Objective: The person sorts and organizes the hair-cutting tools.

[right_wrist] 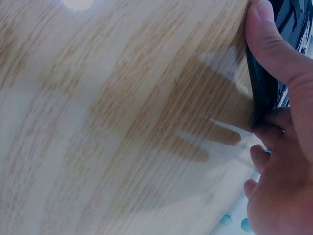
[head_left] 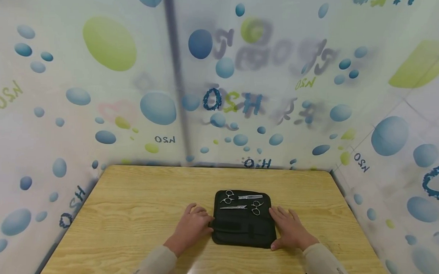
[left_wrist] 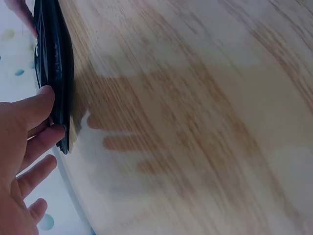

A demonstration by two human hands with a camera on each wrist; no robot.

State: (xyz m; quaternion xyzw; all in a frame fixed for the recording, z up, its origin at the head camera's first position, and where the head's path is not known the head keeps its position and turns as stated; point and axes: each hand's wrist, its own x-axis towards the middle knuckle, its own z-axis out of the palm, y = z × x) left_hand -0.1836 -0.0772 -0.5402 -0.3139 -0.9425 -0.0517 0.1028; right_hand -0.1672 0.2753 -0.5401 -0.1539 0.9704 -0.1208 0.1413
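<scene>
**Left hand and right hand are touching a black case at its two sides**

The black case is lying flat on the wooden tabletop, a little to the right of the middle in the head view. Only this view is showing clearly the upper scissors and the lower scissors, which are pointing in opposite directions on the far half of the case.

The left wrist view is showing the thick dark edge of the case from low down. The left thumb and forefinger are touching it, while the other fingers are bending loosely; whether they are really pinching it, one cannot tell. In the right wrist view, the right thumb is lying at the near edge, and the fingers are touching the right side; this hand is spreading wide, not gripping anything.

The wood is extending on both sides of the case, more on the left. A narrower strip is separating the case from the far edge of the tabletop. Just beyond, a pale wall with blue and green spots is closing the space. The left sleeve and the right sleeve are occupying part of the near room.
</scene>
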